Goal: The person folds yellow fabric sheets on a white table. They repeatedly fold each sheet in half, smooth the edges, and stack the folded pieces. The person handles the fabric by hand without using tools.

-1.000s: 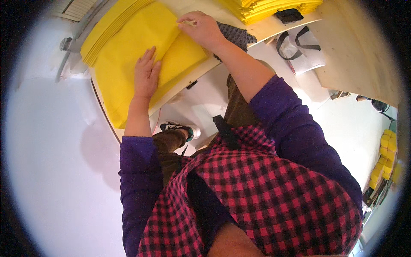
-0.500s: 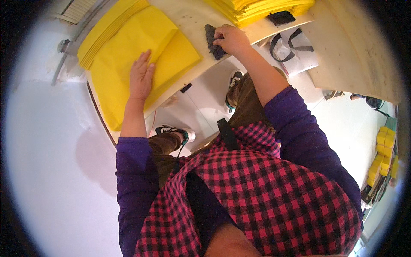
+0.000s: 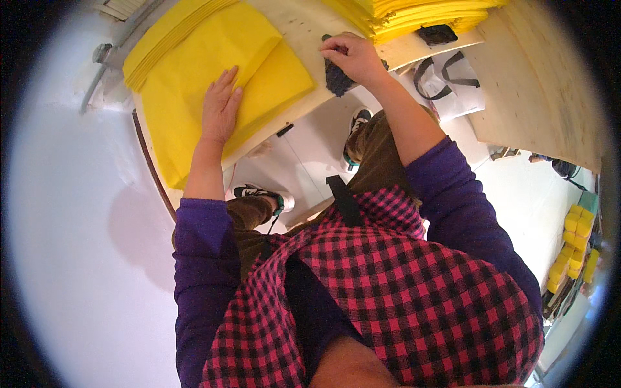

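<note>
Where the person's body fills the lower middle of the view, a pink-and-black checked cloth apron [image 3: 388, 291] spreads widest, flanked by long purple fabric sleeves [image 3: 469, 200]. Beyond it, at the top, a pale wooden desk [image 3: 294, 22] slants across, its near edge facing the person. On the desk's left part lies a broad stack of thin, bright yellow sheets [image 3: 178, 100], with layered folds along its far left side and a loose edge running slantwise across its top. A second, thick stack of yellow layered sheets [image 3: 424, 16] sits farther right on the same desk, well apart from the first. Just past the desk's near edge, lower down, is a white bag with black strap handles [image 3: 462, 94]. At the far right, small yellow blocks [image 3: 570, 249] are piled in a column. The left hand [image 3: 221, 107] rests palm down on the first stack, its fingers straight and slightly spread, gripping nothing. Between the two stacks, the right hand [image 3: 356, 58] is over a crumpled dark grey textured cloth [image 3: 337, 81], fingers bent; whether they pinch it, I cannot tell. Smallest, a flat black object [image 3: 437, 34] lies at the front of the second stack.
</note>
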The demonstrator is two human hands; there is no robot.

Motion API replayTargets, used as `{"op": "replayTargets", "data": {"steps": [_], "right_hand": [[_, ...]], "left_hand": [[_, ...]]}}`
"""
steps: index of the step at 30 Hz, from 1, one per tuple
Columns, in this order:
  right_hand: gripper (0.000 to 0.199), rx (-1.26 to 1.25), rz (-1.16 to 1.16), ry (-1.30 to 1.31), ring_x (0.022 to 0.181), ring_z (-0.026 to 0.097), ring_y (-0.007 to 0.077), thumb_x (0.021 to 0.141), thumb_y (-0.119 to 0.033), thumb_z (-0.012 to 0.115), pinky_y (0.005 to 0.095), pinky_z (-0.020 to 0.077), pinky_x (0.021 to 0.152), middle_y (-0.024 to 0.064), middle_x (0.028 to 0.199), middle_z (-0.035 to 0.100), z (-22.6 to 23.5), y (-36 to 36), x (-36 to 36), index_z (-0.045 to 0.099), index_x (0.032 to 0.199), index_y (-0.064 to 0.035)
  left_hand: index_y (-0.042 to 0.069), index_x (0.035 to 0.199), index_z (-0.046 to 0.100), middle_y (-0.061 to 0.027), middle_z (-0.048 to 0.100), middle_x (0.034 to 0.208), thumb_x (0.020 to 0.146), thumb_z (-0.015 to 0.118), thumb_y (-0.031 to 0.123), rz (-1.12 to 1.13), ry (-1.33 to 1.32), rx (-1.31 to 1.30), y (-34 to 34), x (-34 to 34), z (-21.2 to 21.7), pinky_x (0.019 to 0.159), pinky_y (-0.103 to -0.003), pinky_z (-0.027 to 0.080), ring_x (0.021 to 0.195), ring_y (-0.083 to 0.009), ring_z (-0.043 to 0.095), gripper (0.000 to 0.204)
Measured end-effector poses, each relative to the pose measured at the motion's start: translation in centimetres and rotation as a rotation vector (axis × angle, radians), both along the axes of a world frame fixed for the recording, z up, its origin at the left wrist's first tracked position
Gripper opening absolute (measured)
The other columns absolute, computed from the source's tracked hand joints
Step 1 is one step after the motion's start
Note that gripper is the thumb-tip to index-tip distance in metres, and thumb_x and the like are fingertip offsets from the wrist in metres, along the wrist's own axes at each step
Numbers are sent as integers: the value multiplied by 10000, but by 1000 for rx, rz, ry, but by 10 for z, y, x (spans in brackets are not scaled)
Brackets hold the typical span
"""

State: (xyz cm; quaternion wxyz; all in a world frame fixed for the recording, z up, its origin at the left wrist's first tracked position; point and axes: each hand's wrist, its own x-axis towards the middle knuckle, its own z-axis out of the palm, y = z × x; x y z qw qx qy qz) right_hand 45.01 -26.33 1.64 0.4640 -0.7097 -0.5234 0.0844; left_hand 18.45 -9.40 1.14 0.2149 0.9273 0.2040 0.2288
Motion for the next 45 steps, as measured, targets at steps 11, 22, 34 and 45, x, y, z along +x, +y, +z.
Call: {"op": "replayTargets", "data": {"steps": [11,22,34,45], "right_hand": [[225,-284,417,-2,748,552,118,727,-168,737,263,454,699,-7,846,614,2,51,2,687,928,-81],[245,-249,389,71,765,616,201,726,-262,719,320,490,718,60,825,662,8,56,4,680,871,-69],[159,-70,387,-24,720,505,117,785,-205,676,259,417,662,-5,798,577,14,66,-4,661,884,-81],[171,-60,366,-18,727,498,118,790,-231,687,262,414,662,-11,825,574,12,76,-5,673,896,-98]], "left_hand": [[5,1242,534,-93,451,1402,936,471,265,10,-11,-19,2,2,-1,1109,-453,225,1324,-314,365,407],[56,1248,555,-98,444,1408,949,443,290,-13,7,6,3,1,-1,1106,-461,222,1328,-310,362,396],[90,1265,557,-113,437,1411,944,439,315,-23,26,24,2,1,1,1101,-470,219,1331,-321,355,409],[82,1273,544,-125,428,1415,895,508,392,-72,39,53,1,1,6,1090,-500,227,1327,-340,354,490]]}}
